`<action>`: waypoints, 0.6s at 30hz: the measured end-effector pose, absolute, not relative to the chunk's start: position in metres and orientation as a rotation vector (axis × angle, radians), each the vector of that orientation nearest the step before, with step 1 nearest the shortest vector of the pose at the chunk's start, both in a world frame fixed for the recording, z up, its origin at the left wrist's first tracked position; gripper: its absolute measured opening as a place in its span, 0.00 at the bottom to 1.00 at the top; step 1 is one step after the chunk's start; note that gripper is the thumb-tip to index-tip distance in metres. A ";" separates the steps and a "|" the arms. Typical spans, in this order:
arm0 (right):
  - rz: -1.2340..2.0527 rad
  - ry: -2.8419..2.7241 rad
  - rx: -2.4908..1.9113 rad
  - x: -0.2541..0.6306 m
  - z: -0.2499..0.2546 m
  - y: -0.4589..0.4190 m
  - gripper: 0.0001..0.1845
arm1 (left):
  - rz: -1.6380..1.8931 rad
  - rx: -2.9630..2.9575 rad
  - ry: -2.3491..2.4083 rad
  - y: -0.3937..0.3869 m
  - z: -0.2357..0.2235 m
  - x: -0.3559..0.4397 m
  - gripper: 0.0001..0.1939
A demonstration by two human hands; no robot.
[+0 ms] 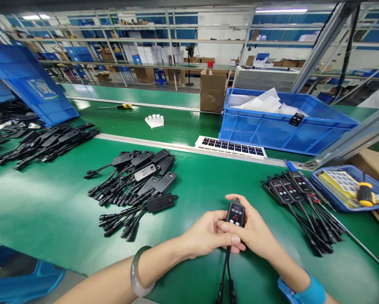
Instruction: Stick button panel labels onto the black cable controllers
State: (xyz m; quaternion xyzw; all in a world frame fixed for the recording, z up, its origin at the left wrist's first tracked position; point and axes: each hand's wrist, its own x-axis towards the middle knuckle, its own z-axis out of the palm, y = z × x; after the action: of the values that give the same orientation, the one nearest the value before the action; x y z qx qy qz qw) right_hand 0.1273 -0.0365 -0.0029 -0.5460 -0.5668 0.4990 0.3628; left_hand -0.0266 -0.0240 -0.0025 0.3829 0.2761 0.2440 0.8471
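Note:
Both hands are closed around one small black controller [235, 212] with cables, held upright above the green bench. Its face carries a dark label with red marks and pale buttons, and two black leads hang down from it. My left hand [210, 232] grips its lower left side, thumb across the bottom. My right hand [251, 226] wraps its right side, thumb over the lower face. To the left lies a pile of black controllers [159, 202] with plain faces and bundled leads. On the right, several labelled controllers [281, 191] are stacked together.
Behind my hands lies a label sheet [230, 146], below a blue crate [272, 131] holding white paper. A blue tray [322, 192] with a yellow-black tool stands right. A white glove [154, 121] and a screwdriver [123, 106] lie farther back. A long metal rod [360, 242] lies right.

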 end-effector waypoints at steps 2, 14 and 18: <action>1.270 -1.462 -1.435 0.129 -0.002 -0.034 0.24 | 0.498 0.810 0.618 -0.024 -0.002 -0.026 0.23; 1.163 -1.313 -1.483 0.135 -0.002 -0.028 0.31 | 0.464 0.826 0.598 -0.025 -0.003 -0.027 0.26; 1.322 -1.258 -1.380 0.135 -0.007 -0.031 0.32 | 0.534 0.852 0.625 -0.022 -0.003 -0.028 0.30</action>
State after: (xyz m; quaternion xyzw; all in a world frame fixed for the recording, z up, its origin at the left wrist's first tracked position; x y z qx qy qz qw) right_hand 0.1351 -0.0307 -0.0070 -0.5490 -0.5007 0.5258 0.4140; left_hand -0.0284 -0.0218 -0.0031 0.4018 0.2947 0.2519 0.8296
